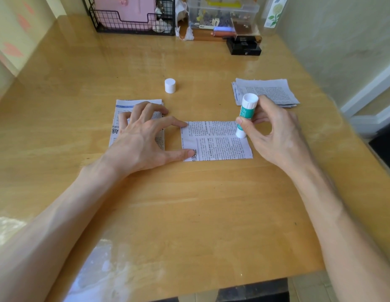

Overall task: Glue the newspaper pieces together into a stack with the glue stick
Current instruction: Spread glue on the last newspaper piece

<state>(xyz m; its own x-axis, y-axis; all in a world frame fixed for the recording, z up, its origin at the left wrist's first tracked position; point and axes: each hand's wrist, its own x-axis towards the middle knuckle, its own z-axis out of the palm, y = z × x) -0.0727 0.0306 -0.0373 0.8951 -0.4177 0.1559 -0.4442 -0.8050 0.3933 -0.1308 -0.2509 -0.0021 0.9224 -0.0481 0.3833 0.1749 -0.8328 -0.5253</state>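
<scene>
- Yellow-brown wooden table (189, 203) is filling the view, with one newspaper piece (218, 141) lying flat near its middle.
- The glue stick (246, 115) is standing tilted on that piece's right edge, its lower end touching the paper and its white base pointing up.
- The right hand (274, 131) is gripping the glue stick between thumb and curled fingers, the forearm coming in from the lower right.
- The left hand (146, 136) is lying spread and flat, its forefinger and thumb pressing the piece's left edge.
- Its other fingers are resting on a pile of newspaper (124, 105) just to the left.
- A second pile of cut pieces (270, 90) is sitting behind the right hand.
- The white cap (170, 85) is standing upright, well apart from the stick.
- A wire basket (133, 18) and a clear plastic box (222, 14) are sitting along the far edge.
</scene>
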